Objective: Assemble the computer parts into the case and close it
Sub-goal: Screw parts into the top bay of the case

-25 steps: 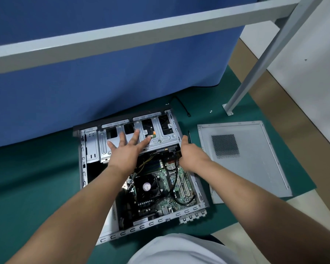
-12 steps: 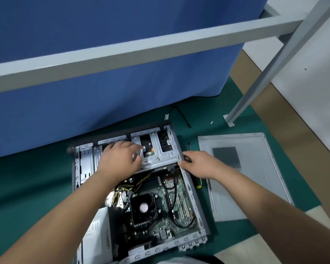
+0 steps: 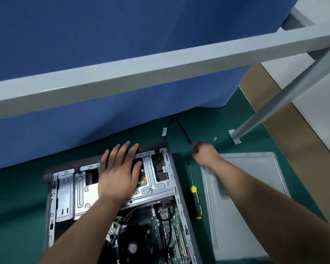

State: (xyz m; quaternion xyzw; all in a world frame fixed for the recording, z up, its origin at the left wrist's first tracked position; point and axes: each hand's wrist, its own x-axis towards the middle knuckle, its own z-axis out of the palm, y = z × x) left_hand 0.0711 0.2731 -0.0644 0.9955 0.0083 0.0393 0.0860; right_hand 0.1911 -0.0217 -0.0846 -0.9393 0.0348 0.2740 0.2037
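Open computer case [image 3: 176,189] lies on its side on a green mat [image 3: 17,197], lower centre of my view, insides facing up. Silver drive cage [image 3: 156,180] fills its far half; motherboard [image 3: 166,225] w/ black fan [image 3: 132,248] and black cables sits in the near half. My left hand [image 3: 118,174] rests flat on the drive cage, fingers [image 3: 126,149] straight and slightly spread, tips reaching the case's far edge. My right hand [image 3: 204,153] is off the case, above the mat just beyond its far right corner, near a thin black cable [image 3: 183,130]; it's blurred, fingers look curled, can't tell if they're pinching anything. Screwdriver [image 3: 194,195] w/ yellow-black handle lies between case and grey side panel [image 3: 246,206], which lies flat on the right. Two small screws [image 3: 215,138] sit near a grey frame leg [image 3: 265,111]. Blue cloth [image 3: 103,54] hangs behind.
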